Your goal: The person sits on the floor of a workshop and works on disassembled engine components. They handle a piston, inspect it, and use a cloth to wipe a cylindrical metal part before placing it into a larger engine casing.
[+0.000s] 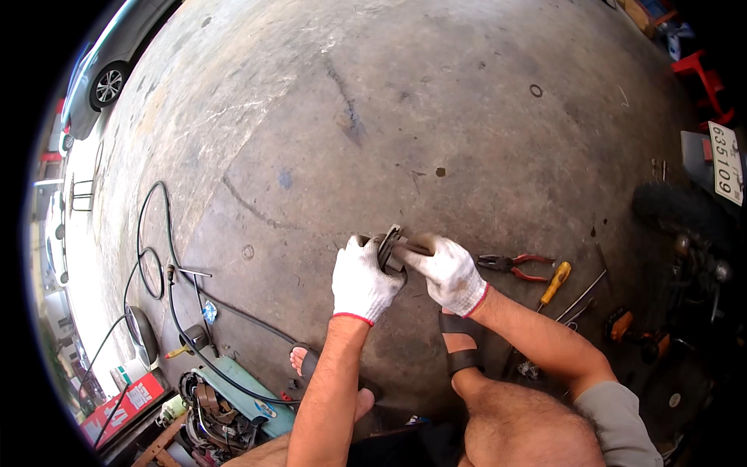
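Note:
My left hand point(362, 284), in a white knit glove with a red cuff, is closed around a small grey metal part point(390, 240) with a slotted edge. From the right, my right hand point(453, 276), gloved the same way, meets the part with its fingers closed together. Its fingertips are smeared by motion, and whatever they may hold cannot be made out. Pliers with red handles point(513, 265) lie on the floor just right of my right hand. Beside them rests a yellow-handled screwdriver point(555, 284).
A black hose point(167, 226) loops over the concrete floor at left. Near my left foot sits a green tray-like case point(249, 397) beside a bin of metal parts point(210, 416). At right stand a motorcycle wheel point(677, 210) and a red stool point(704, 86). A car point(117, 62) is parked far left.

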The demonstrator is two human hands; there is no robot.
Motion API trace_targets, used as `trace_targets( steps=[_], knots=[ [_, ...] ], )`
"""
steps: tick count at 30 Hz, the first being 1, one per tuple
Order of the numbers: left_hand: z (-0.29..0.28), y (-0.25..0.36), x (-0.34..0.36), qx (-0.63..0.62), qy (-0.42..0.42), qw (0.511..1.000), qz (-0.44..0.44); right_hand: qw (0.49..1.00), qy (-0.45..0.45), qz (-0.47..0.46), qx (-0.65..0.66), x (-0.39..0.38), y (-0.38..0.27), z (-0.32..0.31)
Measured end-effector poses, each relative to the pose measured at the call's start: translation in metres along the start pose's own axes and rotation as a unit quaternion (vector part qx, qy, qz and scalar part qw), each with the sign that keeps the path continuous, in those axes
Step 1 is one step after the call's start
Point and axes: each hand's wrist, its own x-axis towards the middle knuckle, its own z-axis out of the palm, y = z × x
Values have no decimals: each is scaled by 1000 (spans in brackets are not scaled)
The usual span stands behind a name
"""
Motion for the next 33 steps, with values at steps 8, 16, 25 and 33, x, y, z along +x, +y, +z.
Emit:
trace_targets(
  steps=[8, 16, 25, 33],
  knots=[
    [1, -2, 1, 0, 7, 1000, 1, 1000, 13, -27, 3, 10, -1, 1],
    [2, -3, 0, 7, 20, 1000, 17, 998, 40, 52, 22, 6, 9, 10],
    [-2, -1, 3, -4, 9, 1000, 6, 997, 59, 46, 30, -5, 4, 12],
    [-2, -7, 0, -23, 14, 1000, 0, 995, 80, 35, 48, -8, -6, 16]
  ],
)
